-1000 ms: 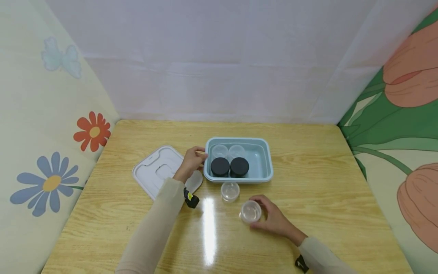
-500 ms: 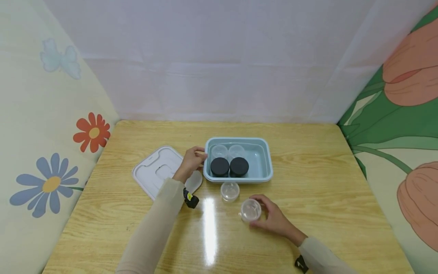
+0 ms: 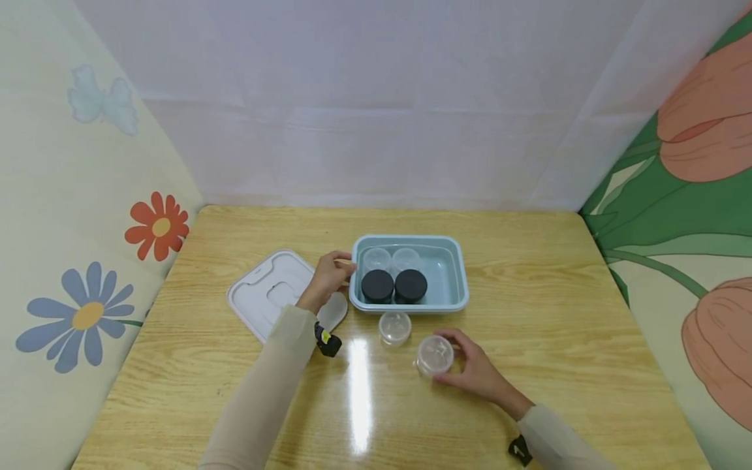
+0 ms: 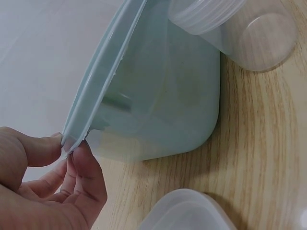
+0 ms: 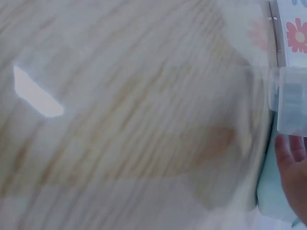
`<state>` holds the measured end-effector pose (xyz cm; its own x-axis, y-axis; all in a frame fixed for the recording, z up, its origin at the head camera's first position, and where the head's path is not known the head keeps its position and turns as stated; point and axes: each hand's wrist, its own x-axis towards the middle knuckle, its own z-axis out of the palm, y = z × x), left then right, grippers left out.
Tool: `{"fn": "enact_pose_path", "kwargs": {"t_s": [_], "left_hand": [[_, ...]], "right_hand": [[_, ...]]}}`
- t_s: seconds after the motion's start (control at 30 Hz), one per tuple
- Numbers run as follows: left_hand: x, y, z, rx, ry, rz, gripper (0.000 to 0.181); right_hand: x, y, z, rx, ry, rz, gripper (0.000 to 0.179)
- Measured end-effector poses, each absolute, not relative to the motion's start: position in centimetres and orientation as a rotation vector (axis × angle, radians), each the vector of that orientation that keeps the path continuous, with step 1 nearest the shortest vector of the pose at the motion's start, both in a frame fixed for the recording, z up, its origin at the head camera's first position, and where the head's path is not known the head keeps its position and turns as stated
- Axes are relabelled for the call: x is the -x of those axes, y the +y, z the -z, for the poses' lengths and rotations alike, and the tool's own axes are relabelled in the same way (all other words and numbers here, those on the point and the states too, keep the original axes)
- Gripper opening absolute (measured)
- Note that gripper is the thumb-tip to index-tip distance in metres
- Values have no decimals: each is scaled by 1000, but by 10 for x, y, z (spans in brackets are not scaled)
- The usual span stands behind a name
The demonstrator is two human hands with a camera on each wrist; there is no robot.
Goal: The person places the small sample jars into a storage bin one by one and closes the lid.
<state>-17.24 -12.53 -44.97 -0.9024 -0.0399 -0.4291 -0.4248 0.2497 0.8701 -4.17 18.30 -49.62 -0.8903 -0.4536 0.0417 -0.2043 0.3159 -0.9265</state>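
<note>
My left hand (image 3: 329, 277) is at the left end of a pale blue plastic tub (image 3: 448, 274). In the left wrist view, its thumb and fingers pinch the tub's rim (image 4: 91, 96). Two black-lidded jars (image 3: 410, 287) stand at the front left inside, with two clear jars (image 3: 406, 260) behind them. My right hand (image 3: 472, 369) holds a clear plastic jar (image 3: 435, 356) between thumb and fingers, in front of the tub. Whether this jar touches the table cannot be told. Another clear jar (image 3: 395, 328) stands on the table against or close to the tub's front.
A white lid (image 3: 276, 287) lies on the table left of the tub, partly hidden by my left forearm. A small whitish rounded piece (image 3: 335, 311) lies near my left wrist. The wooden table (image 3: 529, 294) meets a pale backdrop behind and flower-printed sheets at both sides.
My right hand and the clear jar in it have shifted slightly to the right and away from me. My left hand has stayed at the tub's rim.
</note>
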Motion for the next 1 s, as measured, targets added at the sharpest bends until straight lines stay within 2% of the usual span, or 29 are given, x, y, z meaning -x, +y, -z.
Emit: {"fn": "enact_pose_path", "kwargs": {"t_s": [1.0], "left_hand": [[171, -125, 448, 414, 2202, -1704, 34]], "right_hand": [[65, 199, 452, 778, 2468, 1592, 71]]}}
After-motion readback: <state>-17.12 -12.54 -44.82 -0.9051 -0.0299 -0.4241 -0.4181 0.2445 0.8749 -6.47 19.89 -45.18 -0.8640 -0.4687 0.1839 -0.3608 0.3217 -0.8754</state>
